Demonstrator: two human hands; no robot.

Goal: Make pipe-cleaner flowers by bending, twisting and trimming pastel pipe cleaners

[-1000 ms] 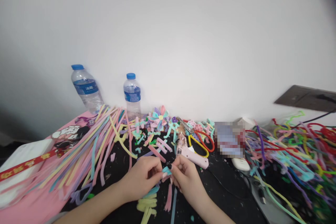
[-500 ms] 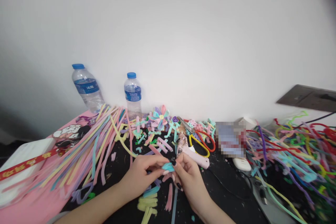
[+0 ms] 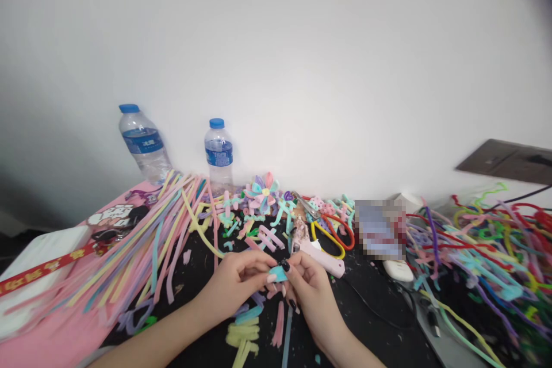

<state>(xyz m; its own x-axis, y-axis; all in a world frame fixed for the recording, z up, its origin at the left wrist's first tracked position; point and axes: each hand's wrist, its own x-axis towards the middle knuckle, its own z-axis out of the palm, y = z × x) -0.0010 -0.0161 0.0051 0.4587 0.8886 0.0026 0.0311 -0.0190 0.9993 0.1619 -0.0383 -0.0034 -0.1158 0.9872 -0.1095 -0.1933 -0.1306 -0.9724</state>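
A light-blue piece of pipe cleaner (image 3: 278, 273) is pinched between my two hands above the black table. My left hand (image 3: 235, 284) grips its left side with thumb and fingertips. On the other side, my right hand (image 3: 310, 287), with dark nails, has its thumb and fingers closed on the same piece. Fingertips hide part of its shape. Just behind my right hand lies a pink glue gun (image 3: 323, 259). Below the hands are cut yellow pipe cleaner pieces (image 3: 242, 333), pink pieces (image 3: 278, 325) and a pale translucent stick (image 3: 287, 339).
A pipe cleaner flower (image 3: 264, 192) sits among small pieces at the back, beside scissors (image 3: 330, 240) with yellow and red handles. Long pastel pipe cleaners (image 3: 142, 241) spread left; a tangled colourful pile (image 3: 487, 264) lies right. Two plastic bottles (image 3: 140, 141) stand by the wall.
My fingers have shifted slightly around the light-blue piece, which sits at a slightly different angle. Both hands stay in nearly the same place.
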